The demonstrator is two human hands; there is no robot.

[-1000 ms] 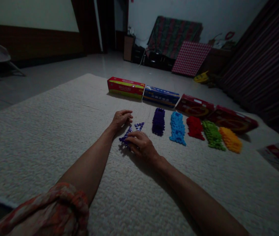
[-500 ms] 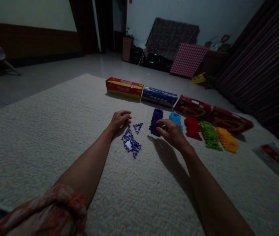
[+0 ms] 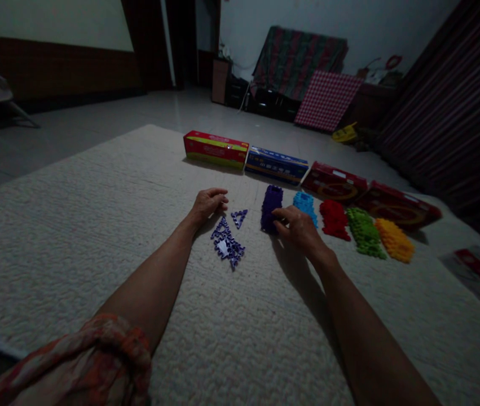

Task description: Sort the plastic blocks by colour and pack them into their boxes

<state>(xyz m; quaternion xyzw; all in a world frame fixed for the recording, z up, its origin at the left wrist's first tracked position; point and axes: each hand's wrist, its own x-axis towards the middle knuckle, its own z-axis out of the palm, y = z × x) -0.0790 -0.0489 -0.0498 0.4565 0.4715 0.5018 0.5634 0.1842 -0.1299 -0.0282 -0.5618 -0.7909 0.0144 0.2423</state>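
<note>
My right hand (image 3: 301, 228) is at the near end of a stack of purple interlocking plastic pieces (image 3: 272, 200), its thumb and forefinger closed on the stack's right edge. The fingertips partly cover that end. My left hand (image 3: 208, 205) rests on the mat, fingers loosely bent and a little apart, with nothing seen in it. Beside it lie a loose purple triangle piece (image 3: 239, 218) and another triangle piece (image 3: 221, 228). Just nearer, several purple pieces (image 3: 234, 250) lie in a small cluster.
Right of the purple stack lie light blue (image 3: 305, 204), red (image 3: 334, 219), green (image 3: 365, 232) and yellow (image 3: 395, 241) stacks. Behind them stand a red-yellow box (image 3: 215, 150), a blue box (image 3: 276, 166) and two dark red boxes (image 3: 335, 181). A pale quilted mat (image 3: 206, 327) lies beneath.
My right hand has come down slightly against the purple stack, whose near end sits a little straighter. My left hand stays in place. The view has shifted slightly.
</note>
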